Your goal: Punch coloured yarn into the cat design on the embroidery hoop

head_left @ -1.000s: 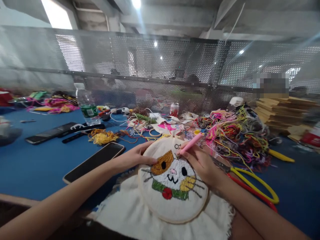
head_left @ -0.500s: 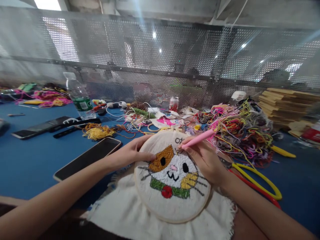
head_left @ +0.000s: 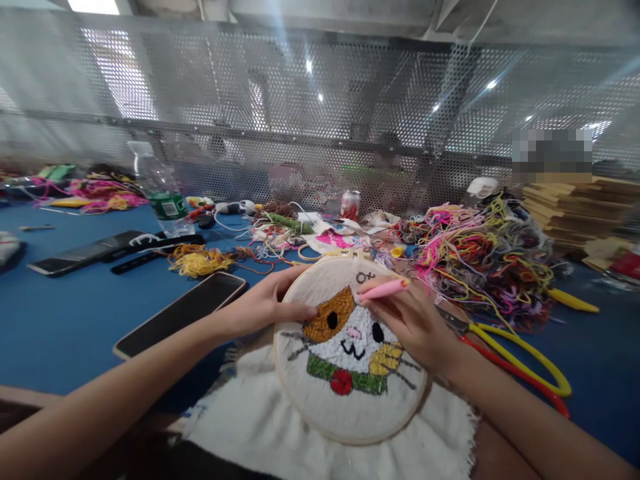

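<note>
A round embroidery hoop (head_left: pixel 353 441) holds white cloth (head_left: pixel 260 413) stretched tight, its frayed edges hanging below. On it is a yarn cat face (head_left: pixel 354 350) with an orange patch, a green collar and a red round piece. My left hand (head_left: pixel 267 303) grips the hoop's left side, thumb on the cloth by the orange patch and the other fingers hidden behind. Pinched in my right hand (head_left: pixel 420 323) is a pink punch needle (head_left: pixel 384 289), its front end at the top of the cat's head. The needle tip is too small to make out.
Right of the hoop lie yellow-and-red-handled scissors (head_left: pixel 525 357) and a large tangle of yarn (head_left: pixel 487 260). Phones, one nearest at left (head_left: pixel 183 313), yellow yarn (head_left: pixel 200 260), a bottle (head_left: pixel 167 200) and a can (head_left: pixel 351 205) are on the blue table (head_left: pixel 60 327). A perforated screen (head_left: pixel 300 113) stands behind.
The pink punch needle has tilted, so its handle looks shorter. My right hand has turned slightly with it. The hoop and the whole scene sit slightly further right in view.
</note>
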Available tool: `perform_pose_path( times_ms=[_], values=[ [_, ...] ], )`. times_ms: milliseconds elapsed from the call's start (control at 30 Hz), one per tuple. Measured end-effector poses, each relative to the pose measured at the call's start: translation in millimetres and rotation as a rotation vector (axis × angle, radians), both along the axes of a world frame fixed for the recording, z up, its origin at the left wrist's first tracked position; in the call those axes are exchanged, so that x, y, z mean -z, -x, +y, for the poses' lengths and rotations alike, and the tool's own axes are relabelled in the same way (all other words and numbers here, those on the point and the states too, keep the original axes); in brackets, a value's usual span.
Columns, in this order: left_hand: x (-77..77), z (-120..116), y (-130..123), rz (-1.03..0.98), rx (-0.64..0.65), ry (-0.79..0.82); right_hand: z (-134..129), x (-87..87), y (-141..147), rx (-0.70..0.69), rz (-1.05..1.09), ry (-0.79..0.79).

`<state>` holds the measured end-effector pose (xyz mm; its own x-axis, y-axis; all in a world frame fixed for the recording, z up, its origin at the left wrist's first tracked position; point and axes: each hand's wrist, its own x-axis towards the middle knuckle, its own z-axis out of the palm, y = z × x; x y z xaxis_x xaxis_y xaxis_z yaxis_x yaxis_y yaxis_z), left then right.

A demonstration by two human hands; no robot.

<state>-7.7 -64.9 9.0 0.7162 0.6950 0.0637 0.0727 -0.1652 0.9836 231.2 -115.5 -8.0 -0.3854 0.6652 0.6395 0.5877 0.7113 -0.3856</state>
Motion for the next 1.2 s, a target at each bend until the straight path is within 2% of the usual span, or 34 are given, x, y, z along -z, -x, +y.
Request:
perform_pose_path(
  times_ms=[133, 500, 667, 867, 1067, 1200],
  values=[
    [0.8, 0.1, -1.1, -0.008, 0.007, 0.033, -1.1, 1.7, -0.9, 0.079, 0.067, 0.002],
    [-2.2, -2.4, -3.0, -0.024, 0.005, 0.063, -2.9, 0.6, -1.3, 0.072, 0.158, 0.008],
    [-1.9, -2.0, -2.7, -0.016, 0.008, 0.063, -1.5, 1.0, -1.1, 0.07, 0.132, 0.027],
    [-2.3, -1.8, -2.1, -0.015, 0.019, 0.049, 1.7, 1.1, -2.0, -0.007, 0.099, 0.028],
    [1.1, 0.0, -1.4, 0.026, 0.019, 0.06, 3.5, 6.8, 1.1, 0.019, -0.016, 0.048],
    [-0.2, -1.0, -1.9, -0.001, 0.023, 0.079, 1.2, 4.6, 1.4, 0.068, 0.035, 0.022]
  ],
)
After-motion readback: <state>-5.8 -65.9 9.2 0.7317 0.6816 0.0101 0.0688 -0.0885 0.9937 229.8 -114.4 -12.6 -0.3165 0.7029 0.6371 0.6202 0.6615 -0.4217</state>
